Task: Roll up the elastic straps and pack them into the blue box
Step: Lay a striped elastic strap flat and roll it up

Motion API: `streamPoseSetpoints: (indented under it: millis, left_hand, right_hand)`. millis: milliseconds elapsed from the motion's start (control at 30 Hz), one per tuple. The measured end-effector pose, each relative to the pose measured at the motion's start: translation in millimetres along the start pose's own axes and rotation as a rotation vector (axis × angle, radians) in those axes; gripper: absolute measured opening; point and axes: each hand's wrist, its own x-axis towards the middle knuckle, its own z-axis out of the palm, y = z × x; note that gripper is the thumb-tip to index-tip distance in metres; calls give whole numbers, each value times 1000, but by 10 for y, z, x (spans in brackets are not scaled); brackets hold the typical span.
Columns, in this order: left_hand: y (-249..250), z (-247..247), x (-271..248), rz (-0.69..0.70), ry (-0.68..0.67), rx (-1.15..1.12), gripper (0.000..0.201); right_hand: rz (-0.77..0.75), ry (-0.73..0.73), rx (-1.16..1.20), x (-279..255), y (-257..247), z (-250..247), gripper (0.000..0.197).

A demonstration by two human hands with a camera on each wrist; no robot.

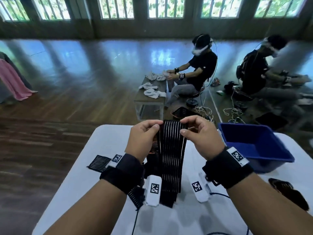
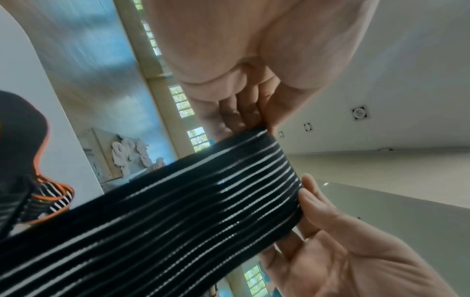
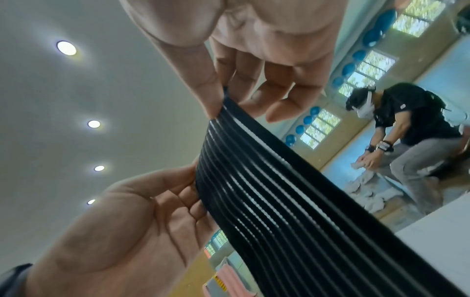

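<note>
White tabletop (image 1: 105, 167) carries everything we work with, and the blue box (image 1: 254, 146) stands at its right edge, with nothing visible inside from the head view. Between our forearms hangs the black elastic strap (image 1: 171, 158) with thin pale stripes, its top end lifted above the middle of the tabletop and its lower end trailing down to the surface toward the near edge. More striped strap pieces lie flat there: one at the left edge (image 1: 100, 162), and a dark one by the right edge (image 1: 288, 192).

Our left hand (image 1: 144, 138) pinches the strap's top left corner between thumb and curled fingers; our right hand (image 1: 201, 134) pinches the top right corner the same way. The wrist views confirm it, showing each thumb clamped on the strap's end with the fingers behind the fabric.

We judge this to be the start of rolling: the end is held taut and square, with no turn made yet. Next we would need to fold that top edge over on itself and wind it down tightly and evenly, keeping both edges aligned so the roll does not cone, then carry it right to the box.
</note>
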Motion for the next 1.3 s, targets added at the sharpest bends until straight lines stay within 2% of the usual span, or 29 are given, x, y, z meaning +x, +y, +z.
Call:
streamPoseSetpoints:
  millis: [167,367,733,800,933,1033,1133,1300]
  left_hand:
    - [-37,187,37,33,-83,-42,11]
    - [-96,324,-14,52,-169,-38,28]
    - [83,647,-228,161,-264,58,32]
    - [119,696,-286,192,-239,78,33]
    - [194,812,-348,225,-150,76,34]
    - [295,917,-374,247,-103,49,31]
    - [411,1008,-413,303,-75,19,27]
    - [468,1111,-524,345,-163,36,30]
  right_hand:
    - [-13,57,-130,-123,-50,-119,27]
    - [-39,48,-331,-252,-89,-219,24]
    - [-93,-24,-412,-358,-146,-468,27]
    - [-105,-21,-405,-389,-147,-513,27]
    - [-92,98,-305,-437,-109,-599,27]
    - [-47,51,-173,-463,-92,-659,24]
    - [-111,56,-93,-457,-117,-709,24]
    - [-194,216,38,-348,-289,-884,22]
